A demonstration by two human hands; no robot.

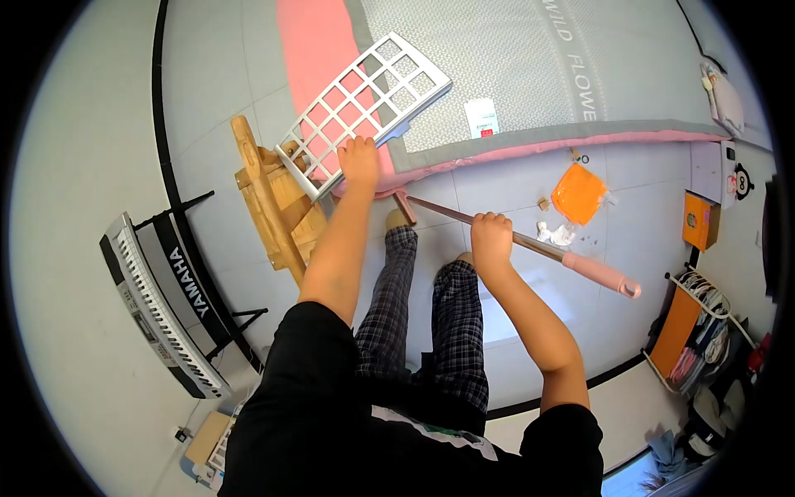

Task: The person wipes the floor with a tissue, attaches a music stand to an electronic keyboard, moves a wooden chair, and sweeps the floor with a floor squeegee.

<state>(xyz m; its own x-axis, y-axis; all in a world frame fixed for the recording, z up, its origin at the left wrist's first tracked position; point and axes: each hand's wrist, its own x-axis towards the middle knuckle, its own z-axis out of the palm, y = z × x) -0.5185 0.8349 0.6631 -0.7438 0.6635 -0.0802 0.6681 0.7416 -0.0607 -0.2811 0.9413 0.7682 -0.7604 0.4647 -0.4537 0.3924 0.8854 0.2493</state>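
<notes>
My left hand (360, 161) is closed on the lower edge of a white grid panel (351, 106), which slants over the corner of the bed. A light blue piece (396, 132) shows on the panel's near side. My right hand (492, 240) wraps round the metal shaft of a long-handled pole (540, 247) with a pink grip. The pole slopes toward the bed, where its narrow pink head (404, 208) is near my left foot. What kind of tool it is, I cannot make out.
The grey and pink bed (505, 66) lies ahead, a white card (481, 118) on it. To the left stand a wooden stool (281, 207) and a keyboard (161, 306). An orange sheet (579, 194) and crumpled tissue (556, 234) are on the floor. A clothes rack (696, 323) stands right.
</notes>
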